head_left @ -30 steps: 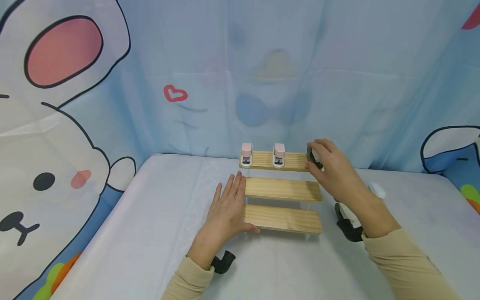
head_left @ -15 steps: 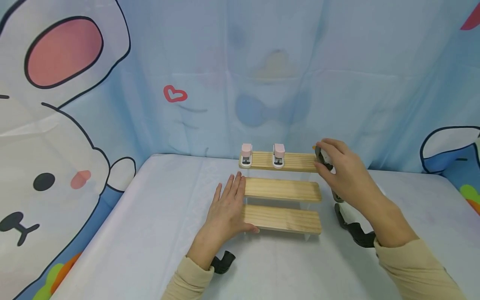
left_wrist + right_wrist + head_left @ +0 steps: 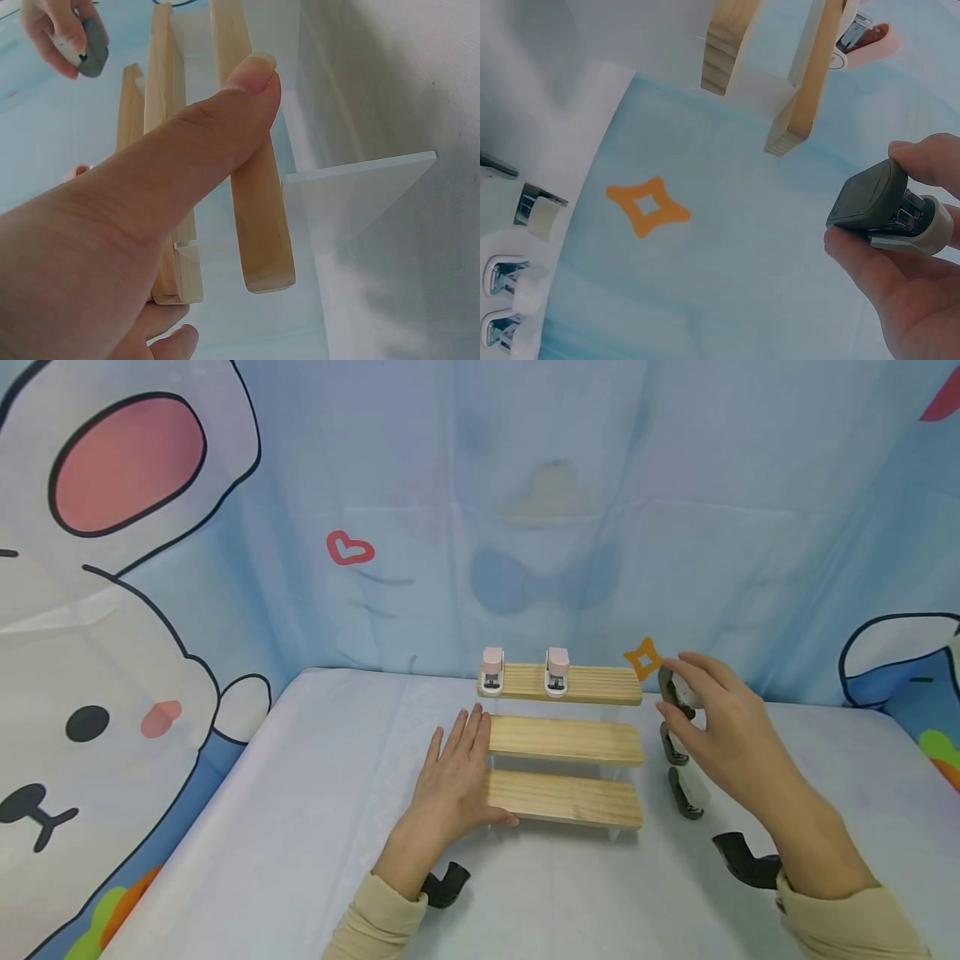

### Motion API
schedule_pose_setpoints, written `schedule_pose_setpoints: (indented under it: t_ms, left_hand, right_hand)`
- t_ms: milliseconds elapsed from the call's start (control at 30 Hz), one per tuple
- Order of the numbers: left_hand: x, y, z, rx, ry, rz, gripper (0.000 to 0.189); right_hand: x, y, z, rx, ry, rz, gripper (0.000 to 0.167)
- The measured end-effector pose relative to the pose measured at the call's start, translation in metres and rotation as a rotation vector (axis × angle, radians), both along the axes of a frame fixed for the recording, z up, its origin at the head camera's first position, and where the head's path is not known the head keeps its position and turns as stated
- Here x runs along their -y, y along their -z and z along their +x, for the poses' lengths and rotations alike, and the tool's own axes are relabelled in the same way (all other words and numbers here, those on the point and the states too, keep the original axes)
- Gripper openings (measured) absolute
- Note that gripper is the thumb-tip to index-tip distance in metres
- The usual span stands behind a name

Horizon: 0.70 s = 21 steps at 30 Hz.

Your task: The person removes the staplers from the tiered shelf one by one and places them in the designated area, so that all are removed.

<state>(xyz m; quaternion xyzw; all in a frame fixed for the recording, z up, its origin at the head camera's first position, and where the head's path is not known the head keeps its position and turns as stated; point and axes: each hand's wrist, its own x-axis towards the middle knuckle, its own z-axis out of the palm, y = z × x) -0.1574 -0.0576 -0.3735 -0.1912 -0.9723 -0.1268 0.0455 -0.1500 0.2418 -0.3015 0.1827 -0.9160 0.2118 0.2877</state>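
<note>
We see the left hand (image 3: 450,781) lying with straight fingers at the left ends of the front board (image 3: 566,797) and middle board (image 3: 562,739), thumb over the front one; the right hand (image 3: 727,722) pinches a dark grey stapler (image 3: 866,195); this lies off the right end of the rear board (image 3: 603,683), apart from it, long axis slanting front to back, across the board's length; the right hand is nearer that end; two pink staplers (image 3: 557,667) stand on the rear board; two more dark staplers (image 3: 684,795) lie right of the boards on the white table (image 3: 315,827).
</note>
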Motion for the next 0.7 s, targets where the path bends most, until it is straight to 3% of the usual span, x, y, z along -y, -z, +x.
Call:
schedule_pose_setpoints:
  t_ms: [433, 700]
  left_hand:
    - [0.000, 0.001, 0.000, -0.001, -0.002, -0.005, 0.140]
    - [0.000, 0.000, 0.000, -0.002, 0.000, 0.004, 0.139]
  right_hand:
    - [-0.013, 0.018, 0.013, -0.021, 0.023, -0.002, 0.058]
    - [-0.022, 0.027, 0.019, 0.003, 0.080, -0.004, 0.057]
